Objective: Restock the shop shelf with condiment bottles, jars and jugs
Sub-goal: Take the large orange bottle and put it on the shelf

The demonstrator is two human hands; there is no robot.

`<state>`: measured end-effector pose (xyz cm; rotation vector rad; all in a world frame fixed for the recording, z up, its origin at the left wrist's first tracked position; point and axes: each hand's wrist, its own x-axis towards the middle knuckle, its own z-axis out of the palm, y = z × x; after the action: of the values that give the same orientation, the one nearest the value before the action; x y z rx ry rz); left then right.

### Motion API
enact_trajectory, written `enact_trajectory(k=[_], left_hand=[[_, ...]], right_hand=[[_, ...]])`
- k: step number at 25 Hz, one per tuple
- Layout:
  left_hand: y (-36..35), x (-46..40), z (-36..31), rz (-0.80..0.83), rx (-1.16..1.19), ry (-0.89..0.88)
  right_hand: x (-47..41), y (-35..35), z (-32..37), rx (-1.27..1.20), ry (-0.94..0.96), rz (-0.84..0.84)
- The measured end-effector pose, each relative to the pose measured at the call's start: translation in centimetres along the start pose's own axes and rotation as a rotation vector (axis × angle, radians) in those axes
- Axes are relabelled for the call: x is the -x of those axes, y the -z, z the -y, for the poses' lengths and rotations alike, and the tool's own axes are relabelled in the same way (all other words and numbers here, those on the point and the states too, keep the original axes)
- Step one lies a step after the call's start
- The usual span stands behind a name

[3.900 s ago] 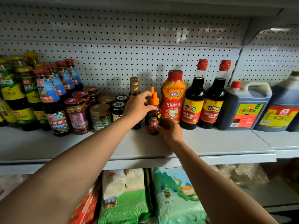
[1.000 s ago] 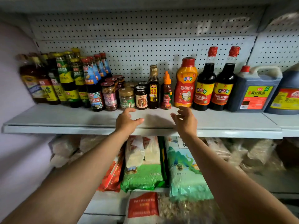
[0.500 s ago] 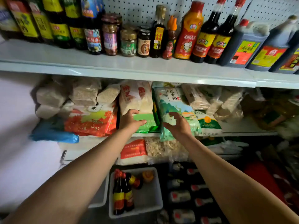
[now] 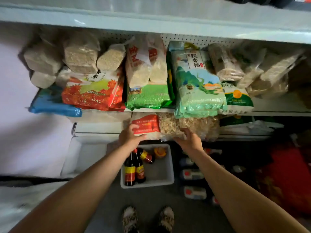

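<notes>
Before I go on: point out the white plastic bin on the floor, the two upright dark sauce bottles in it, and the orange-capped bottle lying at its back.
White plastic bin (image 4: 165,181): head view, front rim.
Two upright dark sauce bottles (image 4: 134,172): head view, yellow-and-red labels.
Orange-capped bottle (image 4: 160,152): head view, orange cap.

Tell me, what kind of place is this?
Most likely a small grocery shop. Metal shelves are packed with bags of rice and other dry goods, and a white bin on the floor holds sauce bottles waiting to go up.
</notes>
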<state>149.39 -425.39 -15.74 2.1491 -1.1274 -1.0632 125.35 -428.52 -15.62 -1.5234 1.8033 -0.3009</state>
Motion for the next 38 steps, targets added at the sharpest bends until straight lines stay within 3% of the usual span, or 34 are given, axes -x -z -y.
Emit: enact_trajectory(k=[8,16,22,27,31,38], left_hand=[[-15.5,-10.0,10.2,0.143,0.086,0.096],[-29.2,-18.6,24.9,0.253,0.104,0.160],[-37.3,-25.6,33.5,0.412,0.242,0.070],[-41.6,-29.7,37.1,0.479,0.223,-0.117],[-42.4,-30.9,38.3,0.448,0.233,-0.211],[-41.9,-29.7,36.1,0.367,0.342,-0.209]], right_hand=[[-10.6,-10.2,-13.8,-0.160,-0.191,0.051],[-18.5,-26.7,-27.7,-0.343,-0.280,0.135],[-23.8,-36.7,-35.7,-0.477,-0.174,0.144],[-26.5,-41.2,-39.1,-0.582,-0.011,0.183],[-27.7,-43.4,-40.1,-0.614,0.075,0.081],[-27.6,-41.9,-37.9,-0.708,0.067,0.022]])
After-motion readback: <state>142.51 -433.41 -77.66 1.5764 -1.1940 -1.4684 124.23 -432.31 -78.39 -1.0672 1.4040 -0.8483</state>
